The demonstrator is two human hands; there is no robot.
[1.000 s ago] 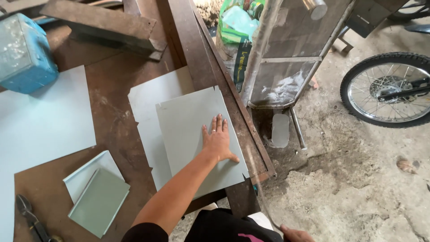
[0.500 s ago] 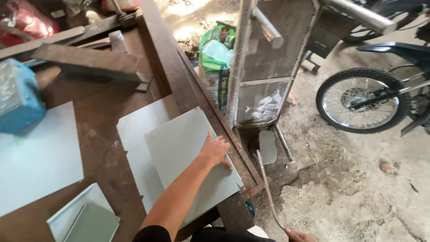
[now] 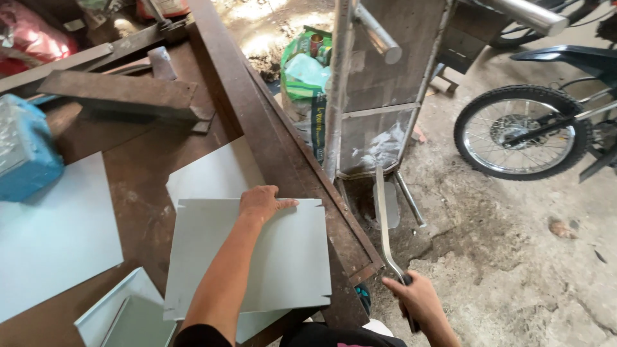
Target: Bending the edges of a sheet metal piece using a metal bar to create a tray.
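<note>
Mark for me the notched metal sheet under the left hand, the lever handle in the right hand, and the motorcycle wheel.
notched metal sheet (image 3: 283,257): head view, bare middle of its face.
lever handle (image 3: 384,225): head view, mid-shaft above the right hand.
motorcycle wheel (image 3: 522,132): head view, near the hub.

The left hand (image 3: 260,202) lies palm down at mid-frame, forearm stretched up from the bottom edge. The right hand (image 3: 418,299), lower right, is clenched, fingers curled.
</note>
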